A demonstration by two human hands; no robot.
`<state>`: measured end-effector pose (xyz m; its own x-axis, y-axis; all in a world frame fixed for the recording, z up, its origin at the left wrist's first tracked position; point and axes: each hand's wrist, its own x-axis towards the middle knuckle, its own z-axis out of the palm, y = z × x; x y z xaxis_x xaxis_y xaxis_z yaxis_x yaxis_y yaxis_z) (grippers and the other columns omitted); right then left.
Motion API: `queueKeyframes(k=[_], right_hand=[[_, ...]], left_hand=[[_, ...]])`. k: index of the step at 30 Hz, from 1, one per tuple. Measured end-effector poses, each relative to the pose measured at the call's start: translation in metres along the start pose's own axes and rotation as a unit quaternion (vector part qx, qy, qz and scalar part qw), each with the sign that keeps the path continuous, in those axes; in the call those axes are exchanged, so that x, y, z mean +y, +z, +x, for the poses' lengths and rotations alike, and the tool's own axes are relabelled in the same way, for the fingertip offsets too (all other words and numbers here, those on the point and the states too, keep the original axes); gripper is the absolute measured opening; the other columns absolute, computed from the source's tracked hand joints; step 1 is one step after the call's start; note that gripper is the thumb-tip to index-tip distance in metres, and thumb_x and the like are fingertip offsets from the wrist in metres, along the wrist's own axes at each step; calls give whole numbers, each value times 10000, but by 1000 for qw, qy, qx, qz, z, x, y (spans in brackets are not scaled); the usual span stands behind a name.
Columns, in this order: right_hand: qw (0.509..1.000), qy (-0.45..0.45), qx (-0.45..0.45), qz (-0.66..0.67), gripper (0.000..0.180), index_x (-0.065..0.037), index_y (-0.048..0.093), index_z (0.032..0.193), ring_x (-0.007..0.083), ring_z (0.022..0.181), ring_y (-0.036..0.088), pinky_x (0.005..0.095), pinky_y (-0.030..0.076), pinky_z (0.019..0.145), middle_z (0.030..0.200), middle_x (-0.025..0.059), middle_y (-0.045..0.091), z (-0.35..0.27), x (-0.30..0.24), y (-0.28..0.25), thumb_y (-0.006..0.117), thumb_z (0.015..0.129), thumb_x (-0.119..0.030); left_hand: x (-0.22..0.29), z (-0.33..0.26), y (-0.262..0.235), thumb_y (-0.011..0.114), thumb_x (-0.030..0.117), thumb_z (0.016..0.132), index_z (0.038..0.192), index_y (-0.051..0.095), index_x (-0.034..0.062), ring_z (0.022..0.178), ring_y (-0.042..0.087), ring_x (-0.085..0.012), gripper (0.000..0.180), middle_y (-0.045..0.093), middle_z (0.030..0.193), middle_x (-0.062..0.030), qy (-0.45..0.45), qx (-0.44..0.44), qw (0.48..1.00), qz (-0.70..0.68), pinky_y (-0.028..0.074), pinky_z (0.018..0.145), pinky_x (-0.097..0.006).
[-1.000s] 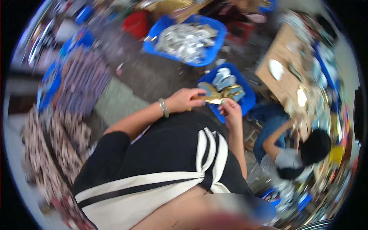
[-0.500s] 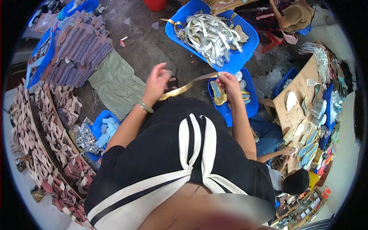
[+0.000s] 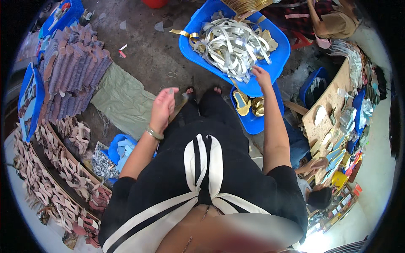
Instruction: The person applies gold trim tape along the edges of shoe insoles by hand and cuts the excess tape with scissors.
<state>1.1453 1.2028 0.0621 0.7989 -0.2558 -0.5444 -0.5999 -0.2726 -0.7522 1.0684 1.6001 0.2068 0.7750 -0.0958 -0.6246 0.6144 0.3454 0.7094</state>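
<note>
My left hand (image 3: pixel 162 107), with a bangle (image 3: pixel 154 133) on its wrist, is raised in front of my waist. Its fingers point up, loosely bent and apart, and I see nothing held; a small grey patch shows at a fingertip. My right hand (image 3: pixel 262 78) reaches over the near right rim of a large blue tub (image 3: pixel 253 86), fingers apart and no strip visible in them. White and silvery strips (image 3: pixel 230 44) lie tangled in that tub. A gold strip (image 3: pixel 237 85) hangs over its near rim. Gold shoes (image 3: pixel 241 103) sit in a smaller blue bin (image 3: pixel 253 125) partly beneath it.
Stacked purple-grey shoe pieces (image 3: pixel 69 71) and a green cloth (image 3: pixel 124 99) lie on the left. Racks of pinkish shoe parts (image 3: pixel 42 164) curve along the lower left. At right, a co-worker's hand (image 3: pixel 316 164) works at a wooden table (image 3: pixel 325 107) with soles. Another person (image 3: pixel 337 23) sits far right.
The gold strip that stretched between my hands is no longer in them. My right hand has moved forward and right to the large tub; my left hand has drawn back slightly to the left.
</note>
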Motion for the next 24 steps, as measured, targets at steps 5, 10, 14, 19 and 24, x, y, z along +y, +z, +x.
queueKeyframes(k=[5,10,14,19,24], right_hand=[[988,-61,31,-138,403,-110,624,1131,226,893,594,320,454,766,1022,112,631,138,11,-26,638,788,-321],[927,-41,49,-370,492,-256,577,1203,333,1143,491,417,406,941,1279,184,482,267,18,-27,600,761,-471],[887,-23,38,-460,547,-286,566,1211,300,1243,397,435,346,997,1300,199,457,321,20,-20,609,723,-530],[900,-56,38,-431,431,-104,644,1097,287,1096,535,390,418,919,1200,178,558,332,15,-17,621,773,-389],[923,-110,49,364,234,26,589,1054,167,734,628,272,498,715,809,65,622,244,0,-38,521,833,-5]], left_hand=[[-7,-6,1,458,195,948,1066,549,35,434,235,0,220,290,564,94,-75,41,996,30,157,386,-179],[-10,-7,4,437,200,949,1056,538,34,427,229,-11,222,283,554,86,-87,150,985,18,156,374,-181],[-26,0,22,439,184,952,1062,550,54,439,251,-10,204,293,560,85,-145,176,974,-7,180,393,-173],[-35,15,40,455,191,948,1073,555,59,453,260,-16,207,307,569,82,-176,156,971,45,190,414,-180],[-25,46,59,456,197,942,1089,564,53,475,301,-13,232,379,589,68,-155,85,979,100,220,431,-173]])
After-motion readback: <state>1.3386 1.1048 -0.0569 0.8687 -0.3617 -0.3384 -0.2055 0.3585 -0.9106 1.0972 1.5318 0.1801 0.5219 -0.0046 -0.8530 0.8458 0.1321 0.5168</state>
